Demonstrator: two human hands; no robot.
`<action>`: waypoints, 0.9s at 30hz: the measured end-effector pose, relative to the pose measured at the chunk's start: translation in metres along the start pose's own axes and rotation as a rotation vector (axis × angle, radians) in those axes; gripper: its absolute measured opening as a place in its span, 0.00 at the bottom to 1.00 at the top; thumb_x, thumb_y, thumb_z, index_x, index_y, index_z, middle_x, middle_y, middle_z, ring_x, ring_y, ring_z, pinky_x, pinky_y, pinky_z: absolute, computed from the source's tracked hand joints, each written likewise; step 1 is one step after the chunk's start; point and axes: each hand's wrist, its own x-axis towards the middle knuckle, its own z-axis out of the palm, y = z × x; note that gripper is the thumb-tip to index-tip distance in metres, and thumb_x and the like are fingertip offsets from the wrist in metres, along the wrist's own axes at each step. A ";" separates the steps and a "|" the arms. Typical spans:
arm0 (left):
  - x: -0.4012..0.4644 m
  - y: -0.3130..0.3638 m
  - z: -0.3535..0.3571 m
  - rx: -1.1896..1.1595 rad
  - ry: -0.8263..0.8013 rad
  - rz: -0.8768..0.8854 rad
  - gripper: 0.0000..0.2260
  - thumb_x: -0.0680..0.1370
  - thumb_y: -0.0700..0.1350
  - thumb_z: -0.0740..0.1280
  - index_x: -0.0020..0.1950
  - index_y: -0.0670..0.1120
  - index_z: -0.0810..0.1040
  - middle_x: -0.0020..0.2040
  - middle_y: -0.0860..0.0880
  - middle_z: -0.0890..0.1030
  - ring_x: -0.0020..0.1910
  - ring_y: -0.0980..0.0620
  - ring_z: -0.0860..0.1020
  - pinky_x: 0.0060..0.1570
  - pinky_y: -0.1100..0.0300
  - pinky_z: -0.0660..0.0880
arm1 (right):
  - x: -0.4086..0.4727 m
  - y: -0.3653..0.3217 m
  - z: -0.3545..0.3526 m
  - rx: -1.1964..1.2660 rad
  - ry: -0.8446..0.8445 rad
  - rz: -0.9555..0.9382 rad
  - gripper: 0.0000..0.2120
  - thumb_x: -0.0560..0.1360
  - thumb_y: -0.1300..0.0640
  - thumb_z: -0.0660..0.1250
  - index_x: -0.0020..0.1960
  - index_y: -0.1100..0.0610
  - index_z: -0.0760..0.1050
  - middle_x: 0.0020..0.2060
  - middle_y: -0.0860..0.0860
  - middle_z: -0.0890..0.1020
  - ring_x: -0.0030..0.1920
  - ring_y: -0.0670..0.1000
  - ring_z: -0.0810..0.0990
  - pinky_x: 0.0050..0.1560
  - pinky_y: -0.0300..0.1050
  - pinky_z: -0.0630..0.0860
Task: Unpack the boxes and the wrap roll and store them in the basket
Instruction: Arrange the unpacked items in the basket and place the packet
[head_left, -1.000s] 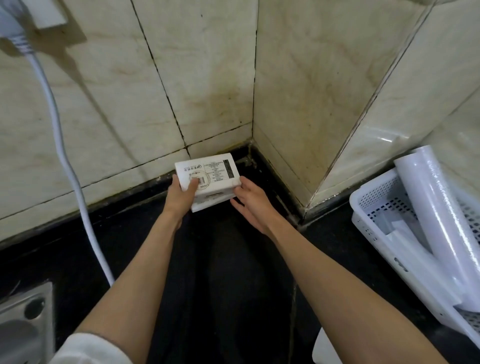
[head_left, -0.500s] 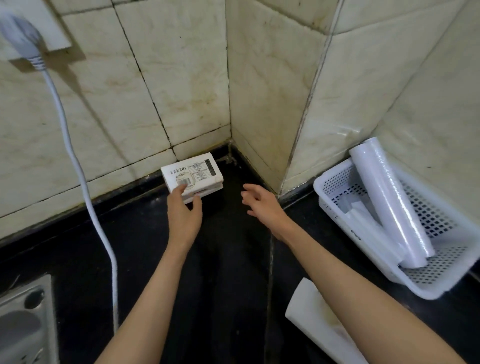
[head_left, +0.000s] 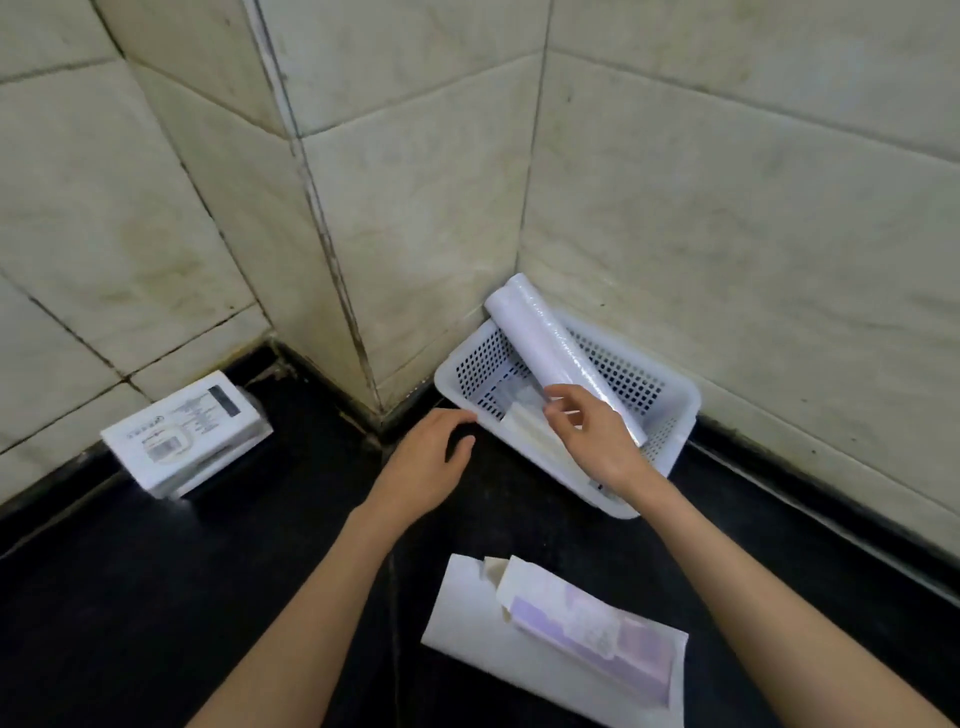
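Observation:
A white perforated basket (head_left: 670, 415) sits in the wall corner on the black counter. The wrap roll (head_left: 545, 343) leans in it, its top end against the wall, above a flat pale package (head_left: 524, 426). My right hand (head_left: 597, 441) is over the basket with thumb and fingertips at the roll's lower side; whether they grip it I cannot tell. My left hand (head_left: 426, 467) hovers open just left of the basket's near corner, holding nothing. Two stacked white boxes (head_left: 184, 441) with printed labels stand against the left wall, apart from both hands.
A flattened white and purple carton (head_left: 561, 639) lies on the counter in front, between my forearms. Tiled walls close in behind the boxes and on two sides of the basket. Black counter (head_left: 234, 571) stretches between the boxes and the basket.
My left hand let go of the boxes, which stay by the left wall. Both hands and my view swung right to the basket, and the right hand reached the roll.

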 end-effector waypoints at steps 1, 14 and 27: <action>0.008 0.005 0.008 -0.002 -0.022 0.022 0.15 0.78 0.43 0.61 0.65 0.46 0.71 0.63 0.47 0.74 0.62 0.51 0.72 0.62 0.62 0.66 | 0.005 0.010 -0.009 -0.030 0.017 0.022 0.15 0.79 0.56 0.59 0.64 0.56 0.71 0.54 0.53 0.78 0.49 0.48 0.74 0.50 0.38 0.68; 0.135 0.020 0.093 0.349 -0.162 0.217 0.22 0.78 0.38 0.59 0.71 0.48 0.63 0.76 0.45 0.55 0.75 0.45 0.50 0.73 0.49 0.55 | 0.133 0.108 -0.033 -0.266 -0.199 0.229 0.16 0.79 0.51 0.57 0.60 0.60 0.70 0.52 0.57 0.77 0.49 0.56 0.76 0.46 0.44 0.69; 0.158 0.031 0.121 -0.323 0.059 -0.307 0.15 0.71 0.45 0.72 0.51 0.44 0.69 0.52 0.43 0.75 0.49 0.45 0.76 0.47 0.54 0.76 | 0.125 0.086 -0.066 -0.155 0.027 0.083 0.19 0.78 0.50 0.60 0.65 0.58 0.68 0.57 0.56 0.77 0.51 0.54 0.74 0.48 0.43 0.66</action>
